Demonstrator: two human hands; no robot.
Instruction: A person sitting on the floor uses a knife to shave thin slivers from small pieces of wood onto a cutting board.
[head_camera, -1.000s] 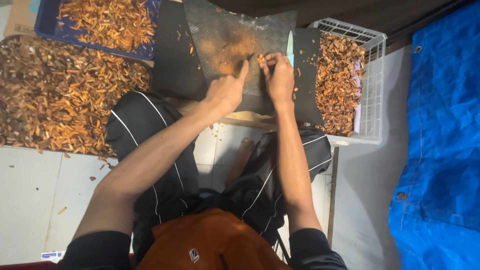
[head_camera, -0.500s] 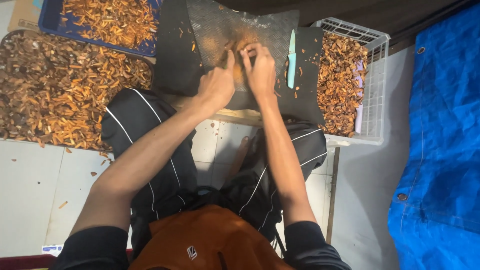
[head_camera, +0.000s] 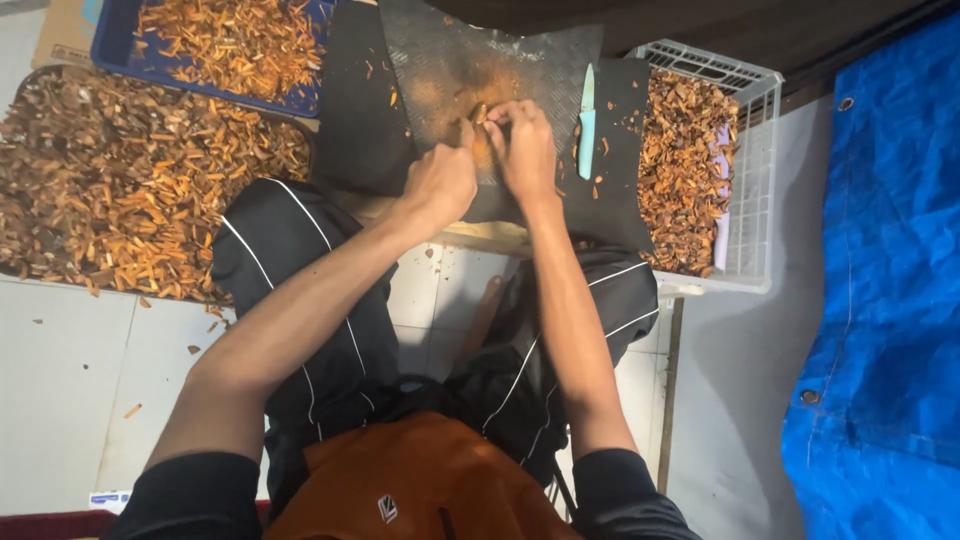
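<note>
My left hand (head_camera: 441, 182) and my right hand (head_camera: 524, 145) meet over a dark textured mat (head_camera: 500, 60) stained orange-brown. Together they pinch a small brown-orange piece (head_camera: 480, 113) between the fingertips. A light green knife (head_camera: 586, 137) lies flat on the mat just to the right of my right hand, with nothing touching it. The mat rests on a wider black sheet (head_camera: 355, 120) in front of my knees.
A white plastic crate (head_camera: 752, 150) of brown-orange chips stands at the right. A blue tray (head_camera: 110, 45) with the same chips is at the top left, above a large loose pile (head_camera: 130, 190). A blue tarp (head_camera: 880, 300) covers the right side. White floor tiles lie below.
One second ago my right hand held the green knife; it then laid it down on the mat. Both hands have moved left and closed together on the small piece.
</note>
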